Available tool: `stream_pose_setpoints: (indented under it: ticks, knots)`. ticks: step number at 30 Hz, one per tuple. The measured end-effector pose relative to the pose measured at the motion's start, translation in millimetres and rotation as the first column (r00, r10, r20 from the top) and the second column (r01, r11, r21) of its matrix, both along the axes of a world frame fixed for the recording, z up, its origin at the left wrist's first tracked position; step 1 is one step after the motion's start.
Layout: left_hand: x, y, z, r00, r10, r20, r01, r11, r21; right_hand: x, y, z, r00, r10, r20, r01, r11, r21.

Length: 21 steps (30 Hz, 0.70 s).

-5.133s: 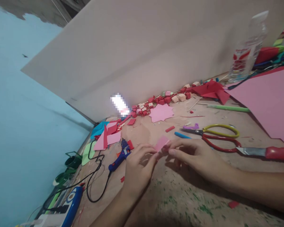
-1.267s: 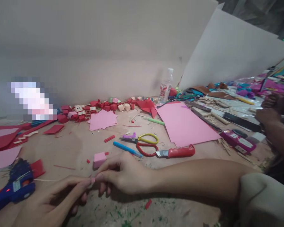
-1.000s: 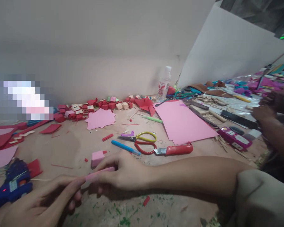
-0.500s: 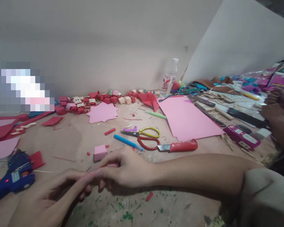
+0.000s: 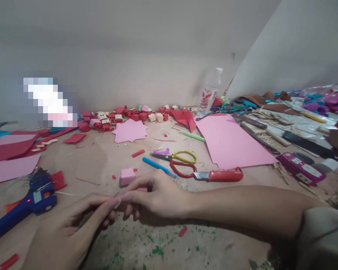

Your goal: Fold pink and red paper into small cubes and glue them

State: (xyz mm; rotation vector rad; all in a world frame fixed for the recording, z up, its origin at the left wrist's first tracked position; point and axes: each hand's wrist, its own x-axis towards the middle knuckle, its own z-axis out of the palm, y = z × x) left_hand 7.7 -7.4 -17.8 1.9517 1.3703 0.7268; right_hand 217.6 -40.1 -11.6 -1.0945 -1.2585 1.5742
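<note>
Nearest us, short of the scissors [image 5: 183, 165] and to their left, our left hand [image 5: 70, 228] and right hand [image 5: 157, 195] met fingertip to fingertip. Both were pinched narrow on a thin pink strip [image 5: 142, 189], mostly hidden between the fingers. The remaining fingers curled loosely, the right ones resting on the table [image 5: 157, 243]. Far left of the scissors lay a glue gun [image 5: 30, 200]. Just left of the scissors sat a cube [image 5: 127, 176] and a pen [image 5: 159, 167], and a knife [image 5: 222, 174] touched their right side. Beyond the scissors lay a sheet [image 5: 233, 144] to the right and a star [image 5: 130, 131] to the left. Farthest beyond stood a bottle [image 5: 210, 93].
</note>
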Motion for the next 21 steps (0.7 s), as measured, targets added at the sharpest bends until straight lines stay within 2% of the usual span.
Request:
stream_pose_setpoints:
  ticks: [3, 5, 9, 13, 17, 21]
  knots:
    - [3.5, -0.1, 3.2, 1.0, 0.008, 0.021, -0.009, 0.999, 0.048, -1.5, 0.9, -2.3, 0.998, -0.023, -0.055, 0.024, 1.0, 0.001]
    - [4.5, 0.8, 3.2, 0.999, 0.028, 0.04, -0.03, 0.999, 0.034, -2.1, 1.4, -3.2, 0.997, -0.06, -0.058, 0.06, 0.998, -0.007]
    - [4.3, 4.1, 2.2, 0.999, 0.029, 0.027, -0.03, 0.999, 0.031, -1.5, 2.0, -3.1, 0.99, -0.133, 0.04, 0.13, 0.989, 0.073]
    - [5.8, 4.4, 4.8, 0.999, 0.034, 0.006, -0.035, 0.998, 0.053, -0.4, 2.5, -2.9, 0.99, -0.132, 0.042, 0.128, 0.988, 0.091]
    - [5.6, 2.9, 7.2, 1.0, 0.026, 0.01, -0.026, 1.0, 0.018, 0.5, 2.7, -1.0, 0.975, -0.164, 0.151, 0.139, 0.977, 0.161]
    - [2.7, 3.7, 9.5, 1.0, 0.007, -0.025, -0.007, 1.0, -0.004, 1.5, 2.7, 3.5, 0.972, -0.151, 0.181, 0.122, 0.979, 0.163]
